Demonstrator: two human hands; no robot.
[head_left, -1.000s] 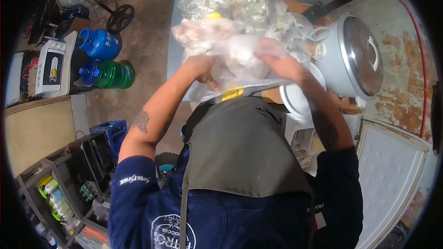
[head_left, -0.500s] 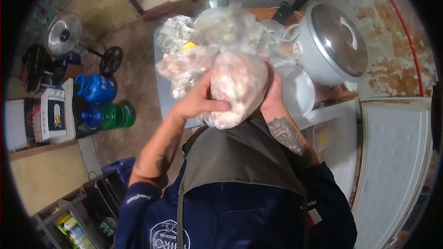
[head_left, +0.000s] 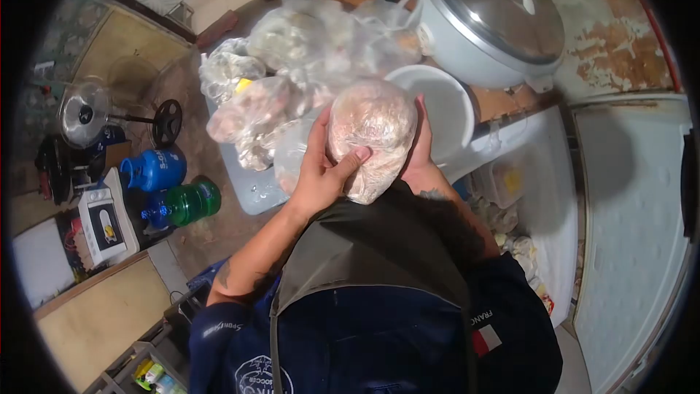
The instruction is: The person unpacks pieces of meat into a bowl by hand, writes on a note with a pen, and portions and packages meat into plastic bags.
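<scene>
A clear plastic bag (head_left: 373, 128) packed with pale pinkish contents is held up in front of my apron. My left hand (head_left: 324, 168) grips its left side, the thumb pressed on the front. On its right side my right hand (head_left: 421, 149) supports it, the palm against the plastic. Behind the held bag, several more filled clear bags (head_left: 251, 109) lie on a grey table (head_left: 255, 190). A round white tub (head_left: 445, 106) stands just beyond my right hand.
A large pot (head_left: 474, 44) with a metal lid stands at the back right. An open white chest (head_left: 539, 211) holding bags and a container is at the right. On the left are a fan (head_left: 84, 113), a blue gas cylinder (head_left: 153, 170), a green water bottle (head_left: 193, 201) and a microwave (head_left: 106, 226).
Both hands have come up from the bags on the table, holding one filled bag close to the apron. The view has shifted, and the tub and the chest's inside show more.
</scene>
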